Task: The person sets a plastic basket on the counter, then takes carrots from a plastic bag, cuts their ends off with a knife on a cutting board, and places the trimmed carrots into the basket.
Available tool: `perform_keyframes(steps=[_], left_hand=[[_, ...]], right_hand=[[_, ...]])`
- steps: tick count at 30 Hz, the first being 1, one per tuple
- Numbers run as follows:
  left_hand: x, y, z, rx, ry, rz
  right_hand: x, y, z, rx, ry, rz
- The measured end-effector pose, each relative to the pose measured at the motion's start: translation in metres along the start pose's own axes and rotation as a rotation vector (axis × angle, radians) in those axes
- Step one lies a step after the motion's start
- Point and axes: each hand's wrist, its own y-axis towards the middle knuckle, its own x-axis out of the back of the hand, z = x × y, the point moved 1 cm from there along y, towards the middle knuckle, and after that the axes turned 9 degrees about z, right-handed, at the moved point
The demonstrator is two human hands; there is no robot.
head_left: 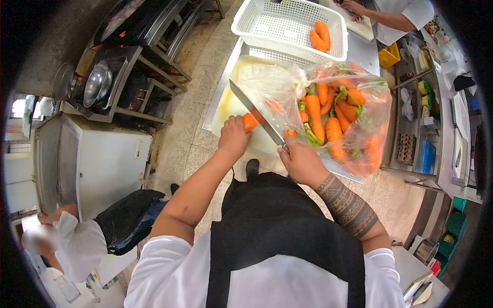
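My left hand (234, 137) is closed around an orange carrot (250, 122) over the pale, yellow-stained cutting board (224, 107). In my right hand (304, 160) is the handle of a large kitchen knife (267, 127). Its long blade slants away to the upper left, right beside the carrot; whether the edge touches it I cannot tell. A small carrot end (290, 133) shows just above my right hand. To the right lies a clear plastic bag (375, 84) full of carrots (334, 131), some with green tops.
Beyond the board stands a white perforated basket (285, 43) with a few carrots (320, 37) inside. Another person's hands (354, 7) work at a board at the upper right. At the lower left is a second person (84, 236). Shelves (411, 102) line the right side.
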Motion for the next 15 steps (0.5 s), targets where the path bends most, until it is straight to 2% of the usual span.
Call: perform_keyframes(steps=[7,11,15], left_hand=[[0.001,0.002,0.000,0.018,-0.002,0.046],[0.002,0.001,-0.001,0.001,0.013,0.032],[0.005,0.008,0.007,-0.045,-0.061,0.013]], right_hand=[[0.006,0.013,0.035,-0.097,-0.086,0.108],[-0.037,0.056,0.003,-0.066,-0.076,0.061],[-0.041,0.060,-0.018,-0.042,0.034,-0.035]])
